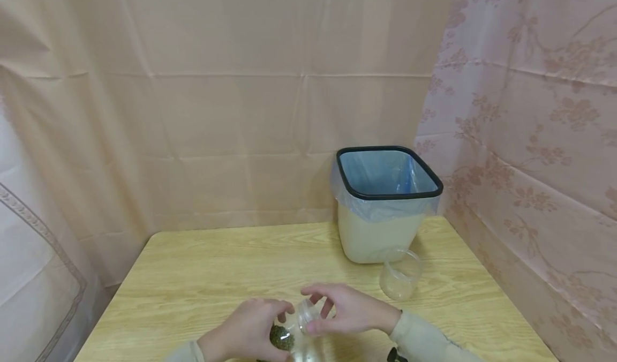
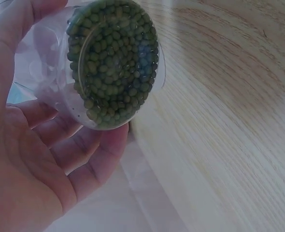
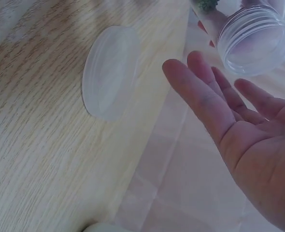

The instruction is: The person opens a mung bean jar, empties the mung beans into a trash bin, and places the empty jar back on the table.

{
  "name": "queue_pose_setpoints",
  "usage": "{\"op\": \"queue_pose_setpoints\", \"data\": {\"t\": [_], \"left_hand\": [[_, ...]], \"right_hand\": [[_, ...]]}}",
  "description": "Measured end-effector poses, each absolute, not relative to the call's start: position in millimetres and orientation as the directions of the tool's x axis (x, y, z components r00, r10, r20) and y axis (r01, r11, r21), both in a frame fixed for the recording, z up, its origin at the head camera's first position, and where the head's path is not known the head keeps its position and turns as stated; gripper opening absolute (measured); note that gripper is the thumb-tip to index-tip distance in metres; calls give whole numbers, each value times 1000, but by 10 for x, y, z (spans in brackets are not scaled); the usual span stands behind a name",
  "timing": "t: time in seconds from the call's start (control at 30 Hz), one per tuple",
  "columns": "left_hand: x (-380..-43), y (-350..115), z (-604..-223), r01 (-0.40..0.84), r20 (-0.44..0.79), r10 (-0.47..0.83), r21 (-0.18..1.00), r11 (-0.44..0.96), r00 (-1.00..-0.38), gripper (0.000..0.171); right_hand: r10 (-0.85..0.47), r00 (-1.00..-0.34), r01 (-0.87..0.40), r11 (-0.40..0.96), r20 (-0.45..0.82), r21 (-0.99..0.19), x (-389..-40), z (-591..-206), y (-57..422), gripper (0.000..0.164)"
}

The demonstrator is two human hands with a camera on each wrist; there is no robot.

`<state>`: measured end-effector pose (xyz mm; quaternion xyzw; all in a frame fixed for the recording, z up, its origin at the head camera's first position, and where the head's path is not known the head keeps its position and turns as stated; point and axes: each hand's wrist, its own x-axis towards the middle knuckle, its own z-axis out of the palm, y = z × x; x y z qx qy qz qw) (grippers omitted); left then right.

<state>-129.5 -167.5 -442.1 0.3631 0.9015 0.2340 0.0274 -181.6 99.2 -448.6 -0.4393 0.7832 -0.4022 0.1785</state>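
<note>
A clear plastic jar [image 3: 253,41] holding green mung beans [image 2: 118,63] is tilted onto its side in my left hand [image 1: 248,327]. The left fingers and thumb curl around its body, and the beans lie against its base in the left wrist view. Its threaded mouth is uncovered and points toward my right hand [image 1: 354,308]. That hand is beside the mouth with fingers and thumb spread; the right wrist view shows it holding nothing. Below it, a round translucent lid [image 3: 111,72] lies on the wooden table.
A cream bin [image 1: 381,228] with a black rim and bluish liner stands at the table's back right. In front of it is a clear round container [image 1: 401,279]. Cloth curtains [image 1: 241,110] hang behind and beside the wooden table [image 1: 217,265].
</note>
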Motion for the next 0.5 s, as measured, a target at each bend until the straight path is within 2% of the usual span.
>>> {"op": "queue_pose_setpoints", "data": {"t": [0.5], "left_hand": [[-1298,-1710,-4476,601,101,647,498,625,-756,66]], "right_hand": [[-840,-536,-535,254,91,-806,-1860,-4453,1043,58]]}}
